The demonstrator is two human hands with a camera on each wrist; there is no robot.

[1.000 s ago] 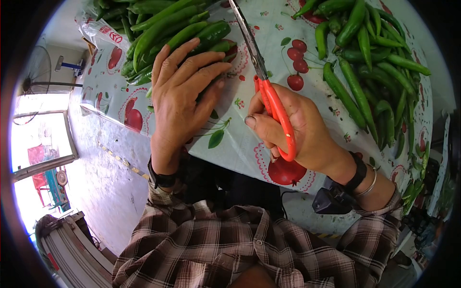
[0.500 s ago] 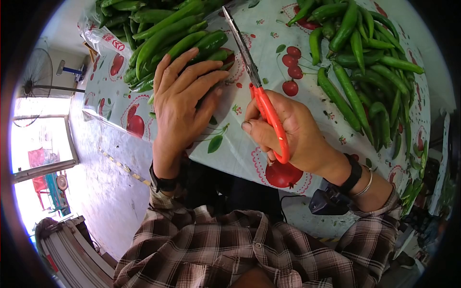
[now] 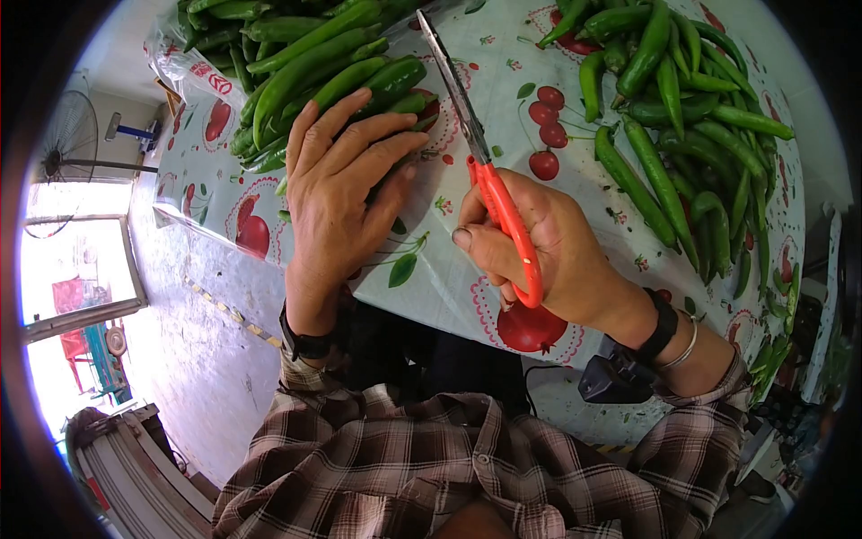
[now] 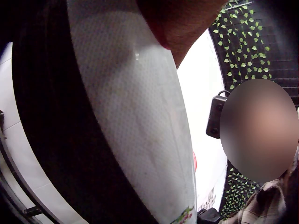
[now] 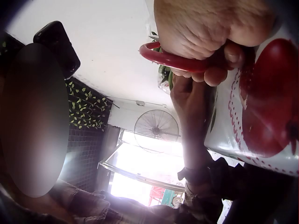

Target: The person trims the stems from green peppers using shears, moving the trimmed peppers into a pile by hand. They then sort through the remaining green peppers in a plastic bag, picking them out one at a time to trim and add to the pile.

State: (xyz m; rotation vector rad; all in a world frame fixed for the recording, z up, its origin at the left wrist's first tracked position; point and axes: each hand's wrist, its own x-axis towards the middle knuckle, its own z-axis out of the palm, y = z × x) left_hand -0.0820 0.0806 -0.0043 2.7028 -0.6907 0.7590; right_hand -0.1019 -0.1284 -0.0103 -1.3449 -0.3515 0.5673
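In the head view my left hand (image 3: 337,184) rests with extended, slightly spread fingers on the near end of a pile of long green peppers (image 3: 314,85). My right hand (image 3: 561,247) grips red-handled scissors (image 3: 510,220) above the tablecloth, the thumb lying along the handle. Their narrow metal blades (image 3: 456,94) lie together and point away from me, just right of that pile. From the right wrist, a red handle loop (image 5: 173,61) shows under the right palm, with the left hand beyond. The left wrist view misses the left hand's fingers.
A second heap of green peppers (image 3: 709,135) lies at the table's right side. A printed clear plastic bag (image 3: 205,74) sits at the far left by the first pile. Fruit-printed plastic covers the table (image 3: 422,301); its near edge runs just before my body.
Between one second and half a second ago the head view shifted slightly. Both hands keep their places, the left on the peppers, the right holding the scissors.
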